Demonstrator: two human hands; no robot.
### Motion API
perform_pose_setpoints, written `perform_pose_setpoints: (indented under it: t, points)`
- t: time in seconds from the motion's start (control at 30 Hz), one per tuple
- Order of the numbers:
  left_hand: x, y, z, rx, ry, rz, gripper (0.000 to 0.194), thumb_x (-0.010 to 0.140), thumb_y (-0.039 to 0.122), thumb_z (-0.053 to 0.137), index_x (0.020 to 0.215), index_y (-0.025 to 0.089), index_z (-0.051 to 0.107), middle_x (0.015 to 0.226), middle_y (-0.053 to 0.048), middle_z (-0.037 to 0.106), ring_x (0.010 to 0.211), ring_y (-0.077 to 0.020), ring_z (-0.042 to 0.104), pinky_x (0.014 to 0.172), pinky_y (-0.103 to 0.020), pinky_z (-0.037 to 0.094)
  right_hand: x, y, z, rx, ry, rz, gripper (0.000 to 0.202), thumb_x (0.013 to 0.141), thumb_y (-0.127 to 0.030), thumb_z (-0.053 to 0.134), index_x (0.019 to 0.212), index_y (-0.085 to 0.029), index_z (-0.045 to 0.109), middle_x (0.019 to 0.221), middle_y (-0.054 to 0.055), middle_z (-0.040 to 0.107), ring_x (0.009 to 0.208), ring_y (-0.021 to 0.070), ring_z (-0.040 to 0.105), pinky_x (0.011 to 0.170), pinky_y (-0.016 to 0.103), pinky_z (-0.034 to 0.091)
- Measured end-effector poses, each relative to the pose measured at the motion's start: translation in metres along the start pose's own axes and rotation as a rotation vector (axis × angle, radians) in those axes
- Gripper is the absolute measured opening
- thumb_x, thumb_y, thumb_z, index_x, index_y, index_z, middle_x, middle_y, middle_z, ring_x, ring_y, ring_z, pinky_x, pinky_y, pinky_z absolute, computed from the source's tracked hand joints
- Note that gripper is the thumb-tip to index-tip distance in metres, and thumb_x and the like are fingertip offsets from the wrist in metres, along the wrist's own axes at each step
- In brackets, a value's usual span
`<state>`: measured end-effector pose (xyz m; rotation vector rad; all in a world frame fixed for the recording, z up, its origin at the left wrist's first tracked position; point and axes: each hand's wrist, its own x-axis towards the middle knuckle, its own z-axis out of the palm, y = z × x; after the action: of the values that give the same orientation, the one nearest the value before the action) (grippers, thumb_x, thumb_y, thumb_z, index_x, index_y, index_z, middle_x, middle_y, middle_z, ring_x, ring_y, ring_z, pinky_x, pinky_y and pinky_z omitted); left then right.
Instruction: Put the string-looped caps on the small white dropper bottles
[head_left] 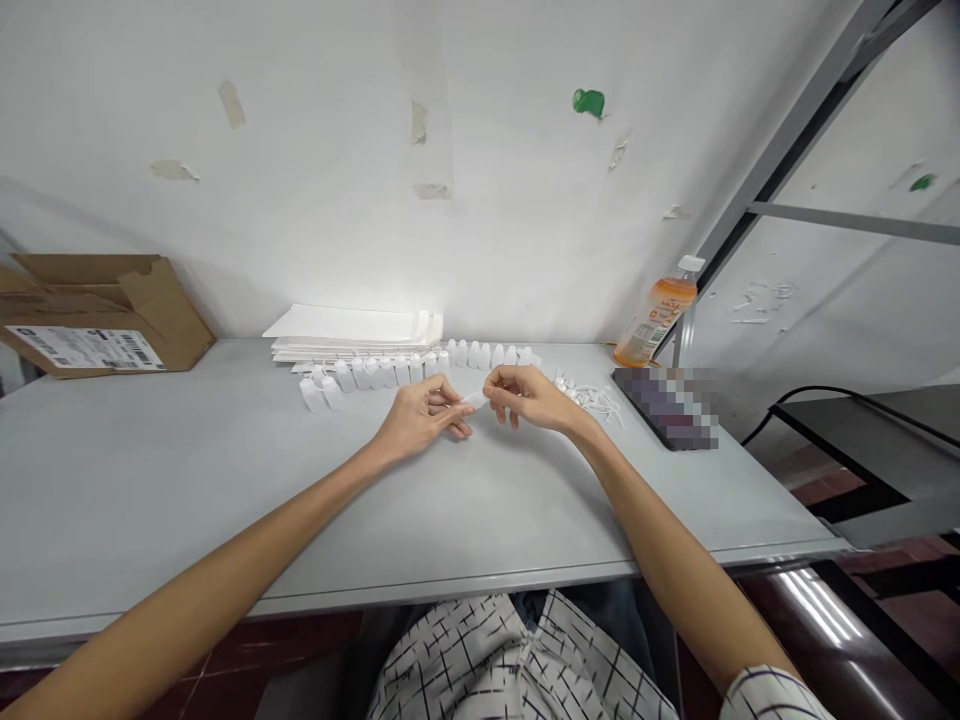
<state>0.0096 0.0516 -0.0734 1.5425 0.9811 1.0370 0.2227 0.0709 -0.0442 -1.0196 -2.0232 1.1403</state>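
Observation:
Over the middle of the table, my left hand (431,415) pinches a small white plastic bottle (475,399) between thumb and fingers. The fingertips of my right hand (521,393) close on the bottle's other end, partly hiding it; whether they hold a separate small part there I cannot make out. Behind both hands stands a long row of similar white bottles (387,373), with a pair (321,393) a little nearer at its left end. Just right of my right hand lies a loose pile of thin white plastic pieces (600,400).
A stack of white sheets or flat boxes (345,325) lies against the wall. An opened cardboard box (172,310) stands at the far left. On the right are an orange drink bottle (656,320) and a phone (660,408). The table's front edge (450,590) runs before my lap.

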Motion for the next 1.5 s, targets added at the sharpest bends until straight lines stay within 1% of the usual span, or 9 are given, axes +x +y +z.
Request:
perform_pose_setpoints:
  t: [0.23,0.43,0.63,0.83,1.03,1.17,1.3,1.4,1.5]
  points:
    - [-0.001,0.000,0.002,0.003,0.032,0.006,0.045,0.070,0.050,0.083,0.076,0.016,0.055,0.069,-0.005,0.073,0.065,-0.0235,0.075,0.064,-0.038,0.065,0.003,-0.001,0.011,-0.167,0.038,0.043,0.050,0.098,-0.055,0.043,0.061,-0.021,0.039,0.051,-0.002,0.050,0.045,0.0108,0.048,0.050,0.026,0.041]
    - [0.000,0.002,-0.002,-0.018,0.042,0.028,0.046,0.071,0.050,0.083,0.078,0.016,0.053,0.074,-0.005,0.074,0.068,-0.0248,0.076,0.066,-0.039,0.065,0.001,-0.006,0.007,-0.041,0.034,0.001,0.041,0.094,-0.053,0.052,0.070,-0.020,0.049,0.060,0.000,0.055,0.054,0.0123,0.053,0.050,0.024,0.041]
    - [-0.001,0.000,-0.002,0.104,0.055,0.070,0.044,0.072,0.051,0.082,0.077,0.017,0.055,0.073,-0.005,0.074,0.068,-0.0245,0.076,0.068,-0.039,0.065,0.001,-0.005,0.010,-0.134,0.051,-0.005,0.051,0.097,-0.054,0.045,0.058,-0.021,0.040,0.049,-0.002,0.048,0.049,0.0109,0.048,0.061,0.028,0.043]
    - [0.001,0.002,-0.004,0.053,0.065,0.028,0.044,0.073,0.049,0.082,0.079,0.018,0.052,0.077,-0.006,0.075,0.070,-0.0254,0.076,0.068,-0.039,0.065,0.000,-0.004,0.008,-0.024,0.029,-0.021,0.033,0.094,-0.048,0.053,0.077,-0.019,0.054,0.063,-0.001,0.055,0.055,0.0130,0.054,0.052,0.026,0.041]
    - [-0.001,0.000,-0.005,0.163,0.056,0.081,0.038,0.076,0.048,0.078,0.081,0.019,0.053,0.077,-0.004,0.074,0.073,-0.0247,0.077,0.070,-0.038,0.064,0.002,0.001,0.008,-0.109,0.039,0.009,0.044,0.096,-0.046,0.049,0.061,-0.019,0.044,0.054,-0.002,0.050,0.051,0.0110,0.050,0.056,0.027,0.038]
    - [0.001,0.001,-0.007,0.174,0.049,0.061,0.039,0.076,0.043,0.077,0.097,0.021,0.053,0.086,-0.004,0.074,0.069,-0.0211,0.076,0.070,-0.035,0.062,0.001,0.001,0.006,-0.040,0.019,0.020,0.034,0.093,-0.046,0.055,0.076,-0.017,0.061,0.071,0.003,0.062,0.064,0.0148,0.059,0.055,0.026,0.044]
    - [0.001,0.004,-0.008,0.262,0.043,0.051,0.057,0.076,0.038,0.076,0.122,0.025,0.046,0.098,-0.004,0.073,0.067,-0.0165,0.074,0.070,-0.030,0.060,0.002,0.003,0.007,-0.088,0.077,-0.039,0.023,0.089,-0.039,0.060,0.093,-0.018,0.068,0.080,0.004,0.067,0.071,0.0161,0.062,0.062,0.028,0.049]
    - [0.000,0.004,-0.007,0.374,0.013,0.076,0.065,0.077,0.037,0.075,0.132,0.026,0.043,0.101,-0.005,0.073,0.064,-0.0132,0.070,0.068,-0.028,0.058,0.004,0.004,0.010,-0.142,0.152,-0.095,0.018,0.086,-0.033,0.061,0.087,-0.018,0.071,0.084,0.005,0.070,0.077,0.0172,0.062,0.068,0.030,0.049]
    - [0.000,0.001,-0.008,0.442,-0.017,0.110,0.064,0.080,0.039,0.072,0.134,0.026,0.041,0.103,-0.006,0.073,0.063,-0.0118,0.067,0.069,-0.028,0.056,0.006,0.003,0.013,-0.095,0.198,-0.070,0.015,0.081,-0.028,0.062,0.074,-0.017,0.070,0.082,0.005,0.070,0.078,0.0176,0.063,0.071,0.031,0.049]
